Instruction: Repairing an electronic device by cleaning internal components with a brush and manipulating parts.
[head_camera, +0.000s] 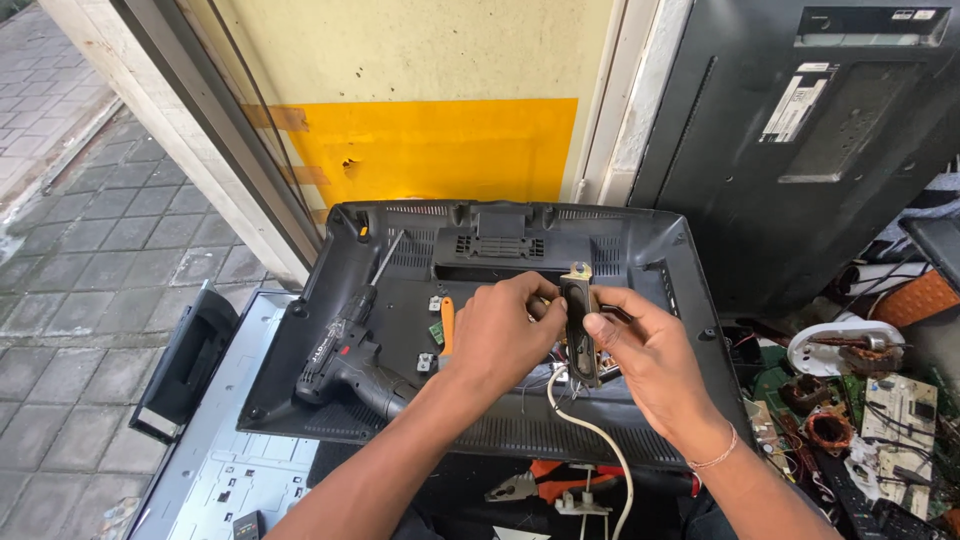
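Note:
Both of my hands meet over a black plastic television back cover (640, 250) lying flat in front of me. My right hand (645, 355) grips a long narrow black speaker (578, 325) held upright, thumb on its front. My left hand (500, 335) pinches at the speaker's left edge with its fingertips. A white cable (600, 440) hangs from under the speaker toward me. A black cordless drill (345, 355) with a long bit rests on the cover to the left of my left hand. An orange-handled tool (447, 320) lies just beside my left hand.
A second dark television back (800, 130) leans upright at the right. Circuit boards, copper coils and a white part (850, 390) are piled at the right. A metal chassis panel (230, 450) and a black stand piece (190, 360) lie at the left, paving beyond. Pliers (540, 485) lie near me.

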